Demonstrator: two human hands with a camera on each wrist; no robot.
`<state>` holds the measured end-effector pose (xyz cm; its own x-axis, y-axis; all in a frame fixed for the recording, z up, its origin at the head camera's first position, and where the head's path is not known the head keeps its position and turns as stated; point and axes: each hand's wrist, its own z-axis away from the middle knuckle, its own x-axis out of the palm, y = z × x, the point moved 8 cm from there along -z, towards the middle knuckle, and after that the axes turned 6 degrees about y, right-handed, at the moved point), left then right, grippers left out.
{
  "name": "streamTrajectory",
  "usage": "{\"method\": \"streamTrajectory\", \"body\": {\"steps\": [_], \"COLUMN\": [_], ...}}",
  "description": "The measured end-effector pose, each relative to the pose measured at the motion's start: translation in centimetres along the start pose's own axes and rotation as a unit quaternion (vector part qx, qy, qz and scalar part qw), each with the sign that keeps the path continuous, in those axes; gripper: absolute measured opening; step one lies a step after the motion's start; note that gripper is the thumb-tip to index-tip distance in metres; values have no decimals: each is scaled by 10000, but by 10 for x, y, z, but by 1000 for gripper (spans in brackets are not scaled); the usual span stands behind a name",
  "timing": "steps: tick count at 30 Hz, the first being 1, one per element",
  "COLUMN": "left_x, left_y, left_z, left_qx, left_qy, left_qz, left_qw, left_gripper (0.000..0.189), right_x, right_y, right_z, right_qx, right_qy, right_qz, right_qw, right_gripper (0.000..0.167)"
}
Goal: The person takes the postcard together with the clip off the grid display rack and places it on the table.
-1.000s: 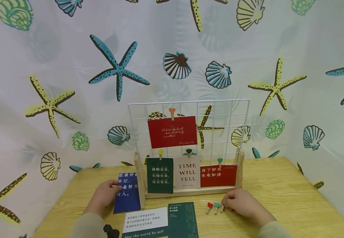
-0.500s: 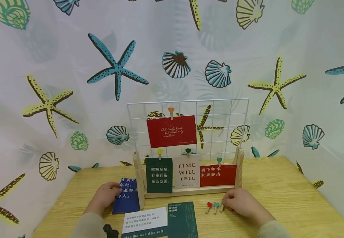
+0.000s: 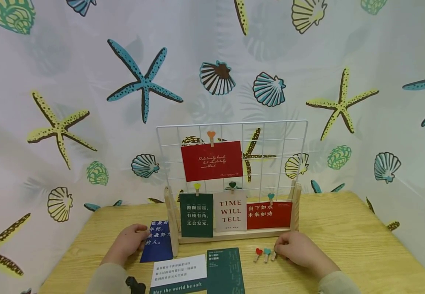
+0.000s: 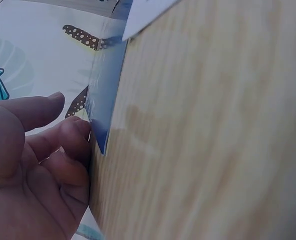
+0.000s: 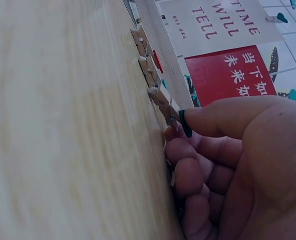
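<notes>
two sleeves, both in a pale greyish beige — plain cloth, slightly soft in its folds — dress the forearms: the left sleeve (image 3: pixel 108 279) and the right sleeve (image 3: pixel 338 282). each ends near the wrist, leaving the left hand (image 3: pixel 129 240) and the right hand (image 3: pixel 297 249) bare. beside the left sleeve sits a small black lumpy piece (image 3: pixel 136 285) (its details too small to tell).

On the bench (image 3: pixel 333 222), before a curtain (image 3: pixel 212 36), stands a rack (image 3: pixel 234 236), one hung card (image 3: pixel 212 161) above three lower cards (image 3: pixel 230 212). In front: two loose cards (image 3: pixel 225 271), then rightward, three clips (image 3: pixel 266 256). A further card (image 3: pixel 158 246) lies left of the rack.
</notes>
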<state>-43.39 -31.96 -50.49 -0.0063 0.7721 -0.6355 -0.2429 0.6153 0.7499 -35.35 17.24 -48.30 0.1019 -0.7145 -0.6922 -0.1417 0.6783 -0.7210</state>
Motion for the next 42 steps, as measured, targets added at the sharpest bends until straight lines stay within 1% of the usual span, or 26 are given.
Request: {"method": "streamTrajectory", "body": {"steps": [3, 7, 13, 19, 23, 32, 38, 42], "left_x": [1, 0, 1, -1, -2, -4, -7, -8], "left_y": [-3, -5, -7, -9, -9, -8, -5, -2], "left_z": [-3, -4, -3, 1, 1, 2, 7, 12], "left_qx": [-70, -111, -241, -280, -240, -166, -87, -96], "left_qy": [-57, -57, -68, 64, 166, 314, 398, 482], "left_qz": [131, 141, 167, 223, 295, 365, 338, 357], "left_qw": [9999, 9998, 9995, 9993, 9991, 9987, 9986, 9982], "left_gripper": [44, 46, 47, 48, 47, 47, 45, 46], "right_x": [0, 0, 0, 0, 0, -1, -2, -5], "right_y": [0, 0, 0, 0, 1, 0, -1, -5], "right_z": [0, -1, 0, 0, -1, -1, 0, -1], "right_qx": [-48, -106, 0, 50, 136, 26, 26, -9], "right_qy": [3, 7, -47, -104, -131, -221, -260, -114], "right_qz": [11, 82, 68, -72, -267, -445, -632, -620], "right_qw": [10000, 9999, 10000, 9999, 9995, 9988, 9977, 9980], "right_gripper": [11, 10, 9, 13, 14, 13, 16, 18]}}
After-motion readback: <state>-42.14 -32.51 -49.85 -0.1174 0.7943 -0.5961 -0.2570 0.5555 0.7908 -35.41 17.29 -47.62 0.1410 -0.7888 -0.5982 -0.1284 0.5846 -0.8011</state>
